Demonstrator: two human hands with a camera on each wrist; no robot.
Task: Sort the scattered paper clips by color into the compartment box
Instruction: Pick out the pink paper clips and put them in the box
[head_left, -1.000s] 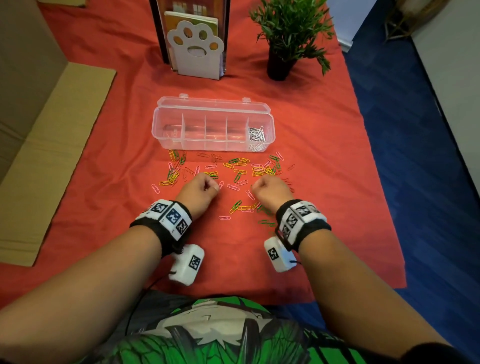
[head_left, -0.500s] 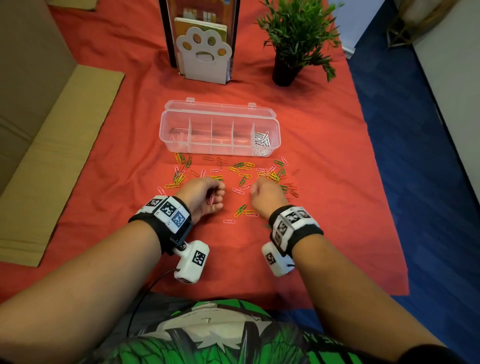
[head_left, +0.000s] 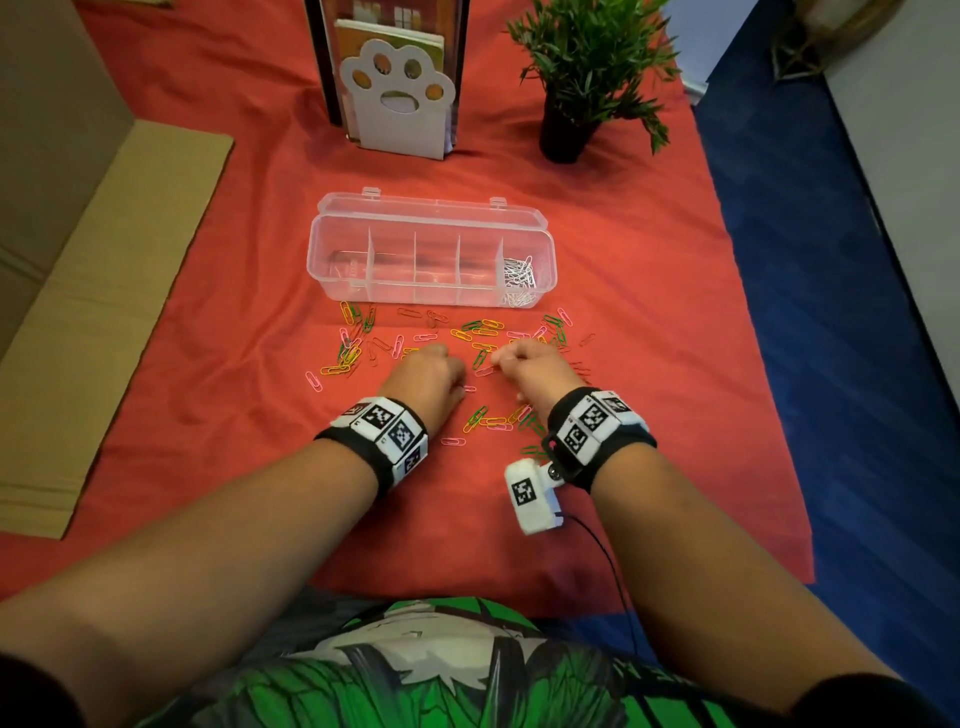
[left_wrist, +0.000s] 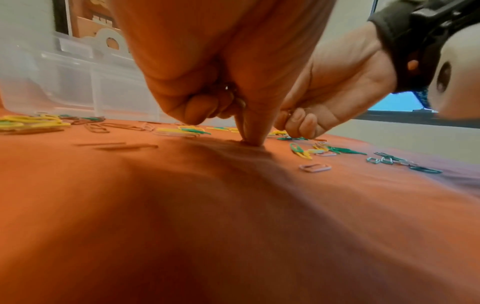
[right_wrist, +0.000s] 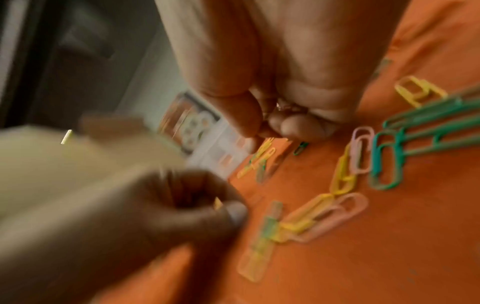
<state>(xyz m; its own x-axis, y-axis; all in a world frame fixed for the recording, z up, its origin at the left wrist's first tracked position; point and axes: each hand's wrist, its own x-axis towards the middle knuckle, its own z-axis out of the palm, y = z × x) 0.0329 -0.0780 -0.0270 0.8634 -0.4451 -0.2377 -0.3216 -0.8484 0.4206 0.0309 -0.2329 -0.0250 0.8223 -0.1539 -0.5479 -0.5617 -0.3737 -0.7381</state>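
A clear compartment box (head_left: 431, 283) stands open on the red cloth, with white clips (head_left: 519, 275) in its rightmost compartment; the other compartments look bare. Yellow, green, pink and red paper clips (head_left: 483, 332) lie scattered in front of it. My left hand (head_left: 441, 358) is among them, fingers curled round a few clips, one fingertip (left_wrist: 252, 139) pressing the cloth. Close to its right, my right hand (head_left: 501, 358) is also curled, and a glint of clips (right_wrist: 281, 106) shows in its fist. Green, yellow and pink clips (right_wrist: 384, 160) lie beside it.
A paw-print holder (head_left: 400, 104) and a potted plant (head_left: 576, 78) stand behind the box. Flat cardboard (head_left: 104, 312) lies along the left. The cloth ends at the right over blue floor (head_left: 831, 364). A lone pink clip (head_left: 453, 441) lies near my wrists.
Both hands have crept forward into the scattered clips. The left hand, which showed pink clips in its fingers half a second ago, has turned knuckles-up again.
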